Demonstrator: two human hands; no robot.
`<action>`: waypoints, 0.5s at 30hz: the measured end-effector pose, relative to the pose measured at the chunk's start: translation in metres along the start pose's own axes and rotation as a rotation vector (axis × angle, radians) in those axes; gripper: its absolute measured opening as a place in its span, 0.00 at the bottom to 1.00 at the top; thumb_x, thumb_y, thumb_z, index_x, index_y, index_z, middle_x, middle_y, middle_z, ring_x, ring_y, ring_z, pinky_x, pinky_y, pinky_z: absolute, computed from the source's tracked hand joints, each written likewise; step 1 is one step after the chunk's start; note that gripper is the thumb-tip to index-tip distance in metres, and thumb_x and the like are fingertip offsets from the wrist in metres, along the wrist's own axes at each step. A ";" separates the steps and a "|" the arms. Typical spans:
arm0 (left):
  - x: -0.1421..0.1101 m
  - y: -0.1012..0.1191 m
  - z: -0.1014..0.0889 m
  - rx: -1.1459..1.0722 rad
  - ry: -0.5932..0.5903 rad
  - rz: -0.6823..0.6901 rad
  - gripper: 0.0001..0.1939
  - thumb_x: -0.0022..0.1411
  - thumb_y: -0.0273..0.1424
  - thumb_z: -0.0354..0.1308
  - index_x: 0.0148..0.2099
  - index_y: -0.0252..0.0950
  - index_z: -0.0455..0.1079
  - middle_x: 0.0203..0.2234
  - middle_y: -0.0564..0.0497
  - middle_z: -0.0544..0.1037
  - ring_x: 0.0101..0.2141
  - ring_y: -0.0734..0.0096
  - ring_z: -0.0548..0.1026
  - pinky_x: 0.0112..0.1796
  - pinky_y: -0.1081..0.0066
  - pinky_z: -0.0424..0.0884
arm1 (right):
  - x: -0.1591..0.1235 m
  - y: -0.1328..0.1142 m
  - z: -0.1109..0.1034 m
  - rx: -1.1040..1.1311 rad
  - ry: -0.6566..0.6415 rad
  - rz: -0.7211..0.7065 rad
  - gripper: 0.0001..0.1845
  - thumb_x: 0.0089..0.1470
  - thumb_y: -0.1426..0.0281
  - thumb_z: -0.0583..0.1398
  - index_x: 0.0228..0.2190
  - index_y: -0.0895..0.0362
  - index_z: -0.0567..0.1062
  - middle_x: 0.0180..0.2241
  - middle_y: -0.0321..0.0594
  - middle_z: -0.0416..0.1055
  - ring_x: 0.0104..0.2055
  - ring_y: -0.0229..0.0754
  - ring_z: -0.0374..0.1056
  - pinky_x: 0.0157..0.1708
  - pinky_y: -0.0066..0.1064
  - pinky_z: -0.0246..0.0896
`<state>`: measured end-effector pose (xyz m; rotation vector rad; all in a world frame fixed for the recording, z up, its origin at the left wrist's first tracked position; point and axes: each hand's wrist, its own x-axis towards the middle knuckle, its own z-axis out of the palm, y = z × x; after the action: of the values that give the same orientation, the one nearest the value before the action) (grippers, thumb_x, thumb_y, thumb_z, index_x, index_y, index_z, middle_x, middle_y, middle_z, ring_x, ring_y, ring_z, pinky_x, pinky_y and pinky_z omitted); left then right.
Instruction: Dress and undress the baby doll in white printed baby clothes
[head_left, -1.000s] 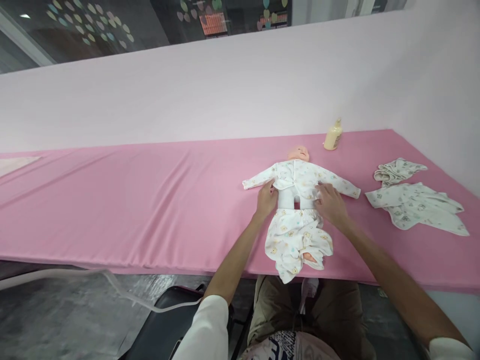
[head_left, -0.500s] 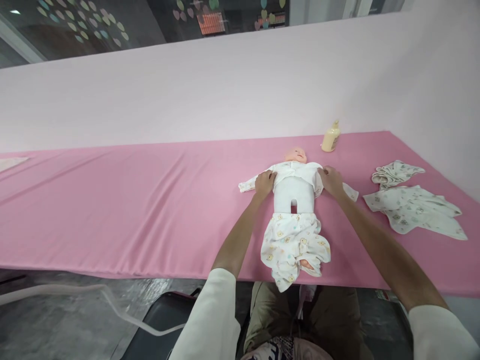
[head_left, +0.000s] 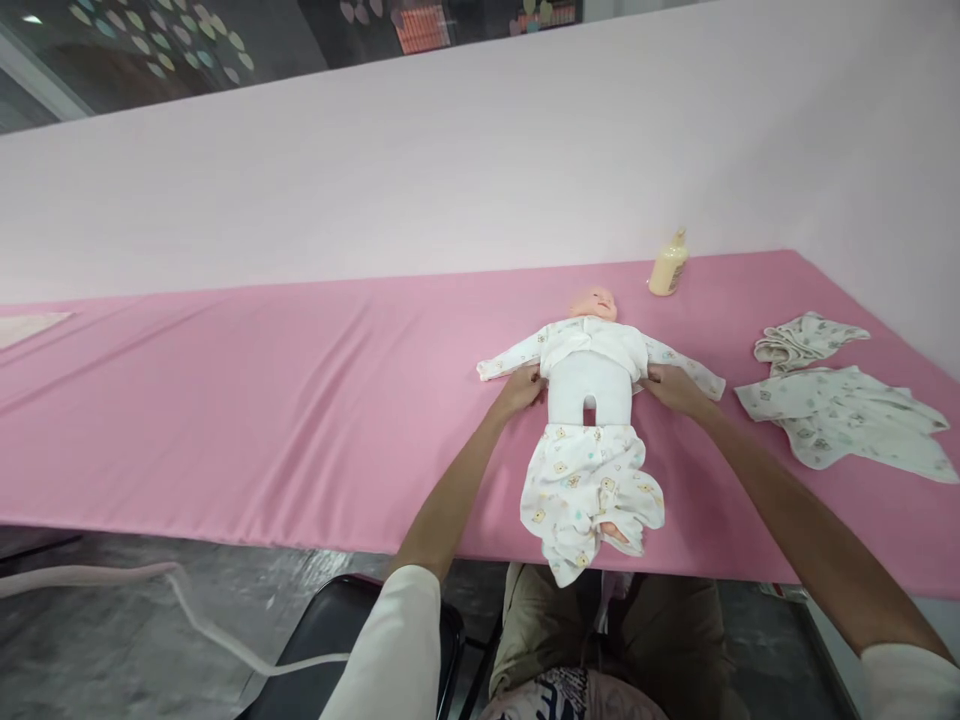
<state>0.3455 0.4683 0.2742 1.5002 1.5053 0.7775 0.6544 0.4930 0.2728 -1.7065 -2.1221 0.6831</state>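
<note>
A baby doll (head_left: 592, 385) lies on its back with its head toward the wall. A white patterned baby shirt (head_left: 596, 338) covers its chest and both outstretched arms, rucked up above the bare white belly. Patterned baby pants (head_left: 577, 480) are bunched around the legs, and one foot shows at the bottom. My left hand (head_left: 523, 388) is closed on the shirt's lower edge at the doll's left-hand side in view. Opposite it, my right hand (head_left: 673, 388) pinches the shirt's other lower corner. The fingertips of both hands are partly hidden.
A cream pump bottle (head_left: 667, 266) stands behind the doll on the pink cloth (head_left: 300, 400). Patterned garments (head_left: 847, 410) lie to the right. A pale cloth (head_left: 30, 328) sits at the far left. The black chair (head_left: 322, 640) is below the table edge.
Both hands have moved down toward the doll's waist, drawing the shirt's lower edge down a little. The sleeve on the right now shows along its length. The view has shifted slightly.
</note>
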 end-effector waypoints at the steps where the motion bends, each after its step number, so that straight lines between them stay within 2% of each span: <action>1: 0.003 -0.001 0.004 0.061 0.091 0.021 0.09 0.56 0.21 0.52 0.26 0.36 0.62 0.19 0.53 0.69 0.22 0.74 0.65 0.26 0.72 0.58 | 0.003 -0.003 -0.001 -0.093 0.046 0.020 0.15 0.59 0.64 0.53 0.23 0.55 0.65 0.27 0.41 0.70 0.33 0.45 0.66 0.32 0.32 0.53; 4: 0.015 -0.004 0.019 0.116 0.313 0.028 0.10 0.56 0.21 0.51 0.24 0.36 0.60 0.23 0.50 0.73 0.27 0.72 0.66 0.31 0.71 0.59 | 0.003 -0.012 0.001 -0.317 0.161 0.159 0.13 0.61 0.66 0.49 0.29 0.55 0.70 0.34 0.47 0.74 0.38 0.50 0.69 0.34 0.35 0.54; 7: 0.023 -0.005 0.031 0.049 0.367 -0.011 0.09 0.57 0.23 0.50 0.24 0.35 0.62 0.25 0.49 0.74 0.28 0.70 0.67 0.32 0.70 0.60 | -0.007 -0.022 0.004 -0.290 0.222 0.213 0.11 0.59 0.69 0.50 0.37 0.56 0.71 0.38 0.48 0.74 0.40 0.51 0.69 0.36 0.36 0.56; 9: 0.025 -0.004 0.037 -0.021 0.380 -0.034 0.09 0.57 0.24 0.49 0.25 0.35 0.64 0.25 0.48 0.75 0.29 0.70 0.68 0.32 0.70 0.61 | -0.014 -0.028 0.006 -0.180 0.318 0.160 0.12 0.56 0.71 0.50 0.41 0.57 0.70 0.42 0.49 0.73 0.41 0.50 0.69 0.38 0.37 0.58; 12: 0.027 -0.002 0.041 -0.137 0.410 -0.050 0.10 0.59 0.26 0.48 0.27 0.35 0.66 0.27 0.48 0.76 0.32 0.68 0.70 0.34 0.70 0.64 | -0.017 -0.043 0.010 -0.027 0.469 -0.008 0.15 0.56 0.72 0.50 0.43 0.60 0.70 0.46 0.54 0.71 0.47 0.52 0.68 0.46 0.41 0.60; 15: 0.027 0.002 0.046 -0.253 0.445 -0.058 0.10 0.61 0.27 0.46 0.32 0.35 0.68 0.29 0.48 0.76 0.35 0.68 0.71 0.36 0.70 0.66 | -0.013 -0.067 0.023 0.016 0.457 -0.172 0.17 0.60 0.67 0.51 0.45 0.60 0.72 0.49 0.55 0.70 0.54 0.55 0.64 0.56 0.45 0.55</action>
<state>0.3895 0.4887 0.2513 1.1367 1.6838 1.2763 0.5909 0.4656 0.2915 -1.4757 -1.8979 0.2297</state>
